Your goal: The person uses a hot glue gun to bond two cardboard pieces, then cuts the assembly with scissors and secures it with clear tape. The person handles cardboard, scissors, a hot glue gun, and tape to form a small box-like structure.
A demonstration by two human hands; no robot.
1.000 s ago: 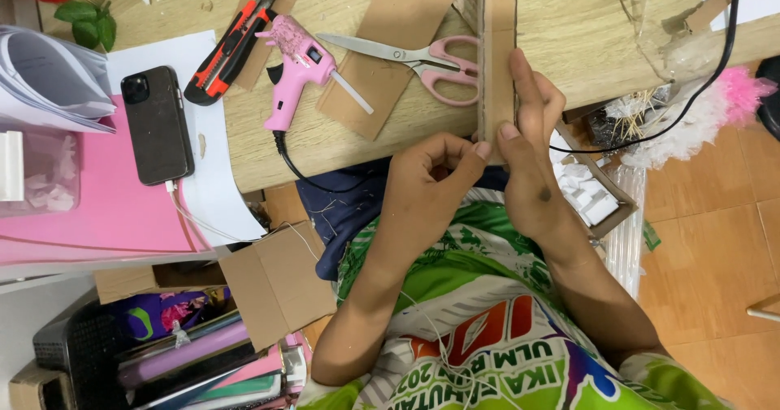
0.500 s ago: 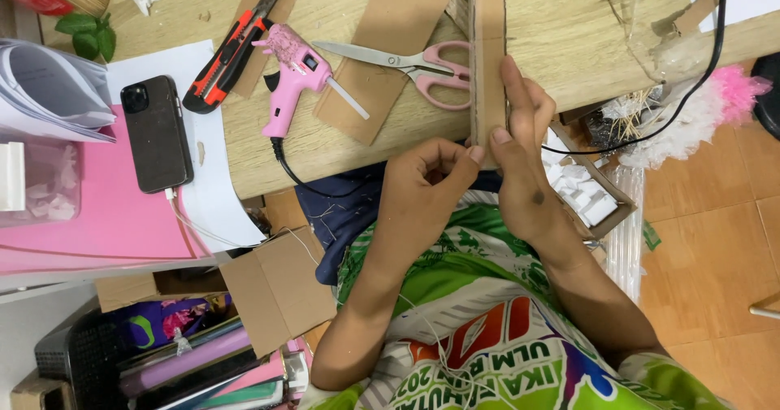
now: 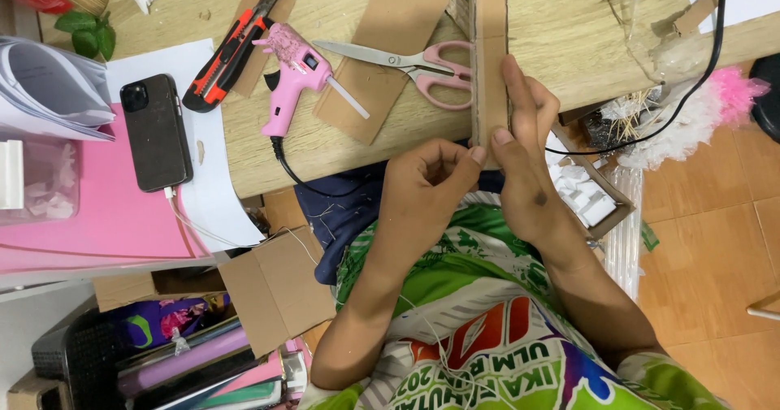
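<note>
A person seated at a wooden worktop [image 3: 569,28] holds a long cardboard strip [image 3: 490,44] that stands on edge and runs toward 12 o'clock from the near edge. The left hand [image 3: 431,182] pinches the strip's near end between thumb and fingertips. The right hand [image 3: 524,158] lies flat along the strip's right face, fingers together and extended.

The strip looks light and fairly stiff along its length, though it would likely crease if bent; pinching an end while bracing a flat face seems the safest hold.

At 9 o'clock from the strip lie pink-handled scissors [image 3: 422,65], a flat cardboard piece [image 3: 390,44], a pink glue gun [image 3: 292,73] and a red-and-black knife [image 3: 231,48]. A phone [image 3: 154,130] rests farther left.

At 3 o'clock from the hands, a shallow cardboard box [image 3: 589,190] holds small white blocks. At 7 o'clock, a dark basket [image 3: 89,353] holds books and folders. A clear tub [image 3: 36,178] at far left seems to hold pale scraps.
</note>
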